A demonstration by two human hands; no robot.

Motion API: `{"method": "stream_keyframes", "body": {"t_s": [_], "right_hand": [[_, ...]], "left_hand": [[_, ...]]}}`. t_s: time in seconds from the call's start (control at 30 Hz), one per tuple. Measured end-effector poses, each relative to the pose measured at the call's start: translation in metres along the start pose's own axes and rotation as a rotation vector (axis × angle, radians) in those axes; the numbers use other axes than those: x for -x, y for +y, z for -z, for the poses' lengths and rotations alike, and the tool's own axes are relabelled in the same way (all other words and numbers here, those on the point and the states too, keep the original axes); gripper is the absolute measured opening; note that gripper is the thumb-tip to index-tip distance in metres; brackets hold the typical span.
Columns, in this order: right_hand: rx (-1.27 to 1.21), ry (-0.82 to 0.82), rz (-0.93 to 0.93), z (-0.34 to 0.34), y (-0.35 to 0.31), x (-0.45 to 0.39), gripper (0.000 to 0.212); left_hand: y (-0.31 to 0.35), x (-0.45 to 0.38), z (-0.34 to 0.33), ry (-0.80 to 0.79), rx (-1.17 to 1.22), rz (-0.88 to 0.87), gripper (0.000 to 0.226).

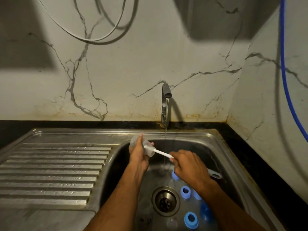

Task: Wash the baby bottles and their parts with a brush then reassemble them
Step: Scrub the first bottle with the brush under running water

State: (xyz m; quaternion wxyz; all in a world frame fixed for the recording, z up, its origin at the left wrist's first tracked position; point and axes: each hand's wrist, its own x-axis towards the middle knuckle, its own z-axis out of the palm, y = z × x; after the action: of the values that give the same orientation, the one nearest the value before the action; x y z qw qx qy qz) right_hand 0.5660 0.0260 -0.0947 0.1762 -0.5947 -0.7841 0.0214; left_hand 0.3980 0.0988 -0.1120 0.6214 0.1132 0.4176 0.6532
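Note:
My left hand [139,155] grips a clear baby bottle [134,141] tilted over the left rim of the sink basin [221,157]. My right hand [186,165] grips the white handle of a bottle brush [162,153], whose head sits inside the bottle's mouth. On the basin floor lie blue screw rings [185,191] [191,220], another blue ring [175,175] partly hidden under my right hand, and a dark blue cap [205,212]. A clear teat [172,223] lies near the front ring.
The tap [165,104] runs a thin stream into the basin between my hands. A ribbed steel drainboard [55,170] lies to the left. The drain strainer [165,201] is at the basin centre. A grey handle [215,174] pokes out behind my right hand. A blue hose [285,72] hangs at right.

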Motion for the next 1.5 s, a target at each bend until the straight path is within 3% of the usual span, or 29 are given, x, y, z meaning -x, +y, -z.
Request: {"method": "stream_keyframes", "body": {"t_s": [0.27, 0.33, 0.5, 0.73, 0.87, 1.0, 1.2, 1.33, 1.5], "right_hand": [[-0.098, -0.007, -0.154, -0.002, 0.001, -0.004, 0.017], [-0.099, -0.003, -0.141, -0.001, 0.002, -0.002, 0.011], [-0.127, -0.032, -0.081, 0.009, 0.010, 0.000, 0.021], [-0.245, 0.127, -0.153, 0.005, 0.011, -0.001, 0.022], [-0.257, 0.070, -0.226, 0.000, 0.012, -0.004, 0.023], [-0.272, 0.000, -0.150, 0.007, 0.017, -0.004, 0.024], [-0.351, 0.129, -0.176, 0.001, 0.020, -0.006, 0.022], [-0.366, 0.061, -0.227, -0.007, 0.020, -0.007, 0.023], [-0.401, -0.004, -0.126, 0.000, 0.024, -0.009, 0.021]], "left_hand": [[0.005, -0.005, -0.008, -0.054, -0.061, -0.061, 0.028], [0.005, -0.005, -0.010, -0.063, -0.088, -0.087, 0.021], [0.008, 0.000, -0.009, -0.098, -0.063, -0.081, 0.008], [0.009, 0.008, -0.014, -0.160, -0.069, -0.115, 0.014], [0.009, 0.014, -0.017, -0.161, -0.136, -0.184, 0.006], [0.013, 0.018, -0.013, -0.147, -0.121, -0.198, 0.007], [0.011, 0.020, -0.018, -0.191, -0.055, -0.149, 0.009], [0.009, 0.023, -0.018, -0.162, -0.121, -0.187, 0.008], [0.014, 0.016, -0.013, -0.123, -0.079, -0.162, 0.006]]}}
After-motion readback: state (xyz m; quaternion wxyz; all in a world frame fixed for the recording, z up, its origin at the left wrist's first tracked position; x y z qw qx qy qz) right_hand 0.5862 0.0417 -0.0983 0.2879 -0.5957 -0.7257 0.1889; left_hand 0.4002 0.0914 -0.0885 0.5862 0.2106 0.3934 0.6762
